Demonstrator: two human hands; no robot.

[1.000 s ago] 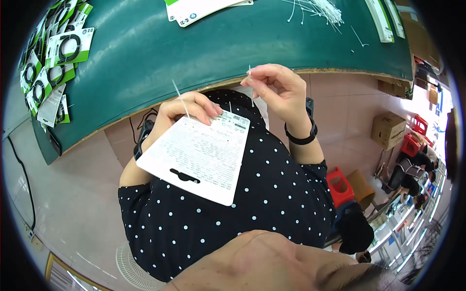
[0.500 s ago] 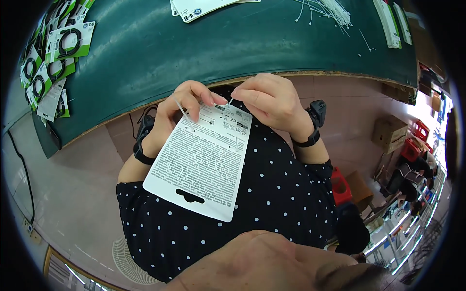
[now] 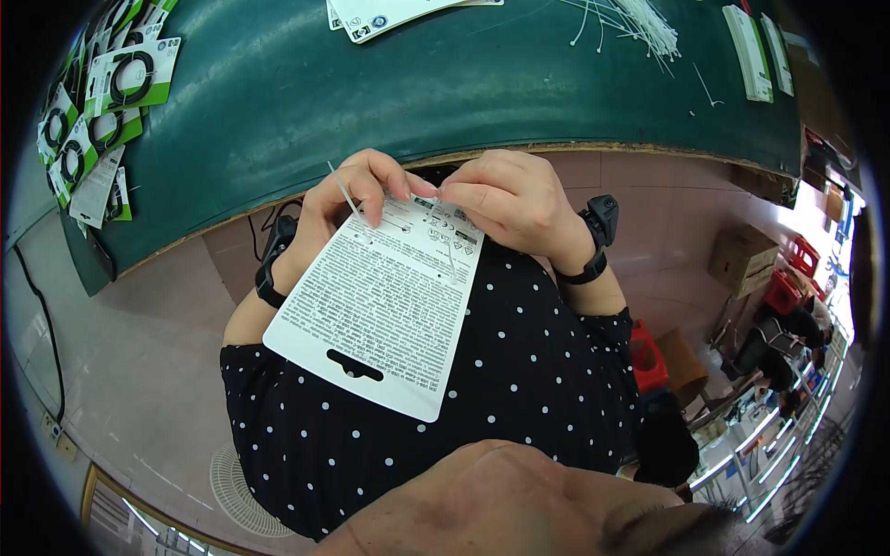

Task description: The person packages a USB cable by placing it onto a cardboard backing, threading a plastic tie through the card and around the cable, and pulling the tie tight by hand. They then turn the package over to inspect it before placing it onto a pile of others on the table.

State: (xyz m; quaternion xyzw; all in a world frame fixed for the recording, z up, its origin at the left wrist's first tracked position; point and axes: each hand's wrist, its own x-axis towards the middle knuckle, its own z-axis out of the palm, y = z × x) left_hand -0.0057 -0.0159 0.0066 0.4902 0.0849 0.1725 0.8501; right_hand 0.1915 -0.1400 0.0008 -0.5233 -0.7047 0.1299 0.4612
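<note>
A white printed packaging card (image 3: 371, 306) hangs tilted in front of my body, its hook-shaped slot toward me. My left hand (image 3: 357, 190) is closed on the card's far edge, fingers bent over it. One thin white cable tie (image 3: 343, 192) sticks up from the card beside those fingers. At the far right part of the card, my right hand (image 3: 519, 204) pinches a second white cable tie (image 3: 451, 248) between thumb and forefinger, close to the left fingertips. What lies on the card's far face is hidden.
On the green table (image 3: 306, 102), carded black cables (image 3: 133, 78) are heaped at the left. More white cards (image 3: 399, 14) lie at the far edge, with a pile of loose cable ties (image 3: 640, 28) to their right. Green-and-white card stacks (image 3: 747, 54) stand at the far right.
The card has tilted slightly and its near end has shifted a little left. My right fingertips have closed in next to the left ones.
</note>
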